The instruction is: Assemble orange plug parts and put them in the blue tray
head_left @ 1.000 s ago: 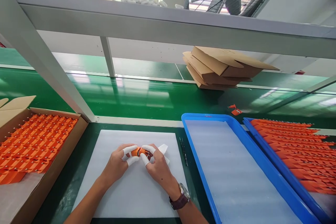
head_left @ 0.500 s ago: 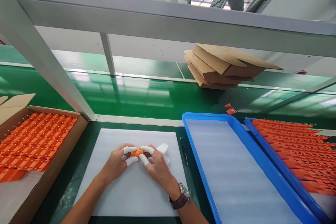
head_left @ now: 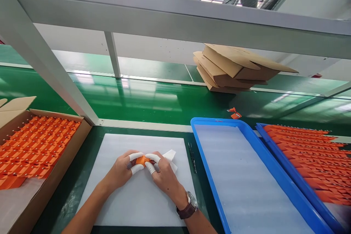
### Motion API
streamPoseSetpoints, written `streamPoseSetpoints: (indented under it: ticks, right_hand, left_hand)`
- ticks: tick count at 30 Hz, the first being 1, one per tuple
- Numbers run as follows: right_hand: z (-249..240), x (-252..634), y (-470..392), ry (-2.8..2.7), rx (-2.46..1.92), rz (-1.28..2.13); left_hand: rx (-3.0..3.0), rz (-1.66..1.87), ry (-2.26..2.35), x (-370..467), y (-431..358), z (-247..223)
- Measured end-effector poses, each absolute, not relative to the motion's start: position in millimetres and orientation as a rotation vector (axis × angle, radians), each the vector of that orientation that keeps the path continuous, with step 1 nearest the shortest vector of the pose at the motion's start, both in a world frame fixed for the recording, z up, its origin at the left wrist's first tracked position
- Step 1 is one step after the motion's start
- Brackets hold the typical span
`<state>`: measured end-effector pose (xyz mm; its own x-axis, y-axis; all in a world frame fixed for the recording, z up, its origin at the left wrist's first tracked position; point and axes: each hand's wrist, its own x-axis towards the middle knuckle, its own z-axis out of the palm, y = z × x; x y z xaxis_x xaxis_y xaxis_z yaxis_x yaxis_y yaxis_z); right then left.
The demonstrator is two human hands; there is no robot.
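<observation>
Between both hands, above the white sheet (head_left: pixel 131 204), is a small orange plastic part (head_left: pixel 140 160). My left hand (head_left: pixel 123 168) pinches its left end with white-covered thumb and fingertip. My right hand (head_left: pixel 161 170), also with white fingertip covers, grips the right end; the fingers hide much of the part. A folded white cloth or paper (head_left: pixel 170 156) lies just behind the right hand. Right of the sheet rests a thin dark tool, perhaps tweezers (head_left: pixel 192 158).
At left stands a cardboard box (head_left: pixel 65 142) with rows of orange parts (head_left: pixel 41 142). On the right are a blue tray (head_left: pixel 211 182) with a pale liner and another blue tray (head_left: pixel 296 186) of orange parts. Flattened cartons (head_left: pixel 233 69) and an orange piece (head_left: pixel 235 114) on the green belt (head_left: pixel 142 102) are beyond.
The orange part has turned slightly between my fingers, while both hands stay in nearly the same place. On the green belt, the loose orange piece has shifted left.
</observation>
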<state>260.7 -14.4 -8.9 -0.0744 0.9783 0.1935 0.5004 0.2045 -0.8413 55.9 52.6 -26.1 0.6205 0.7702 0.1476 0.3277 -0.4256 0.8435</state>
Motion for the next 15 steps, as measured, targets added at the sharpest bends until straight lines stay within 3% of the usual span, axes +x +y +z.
streamPoseSetpoints:
  ticks: [15]
  right_hand:
    - [-15.2, 262.2, -13.0, -1.664, -1.394, 0.758]
  left_hand:
    - [2.063, 0.746, 0.83, 60.8, 50.6, -31.8]
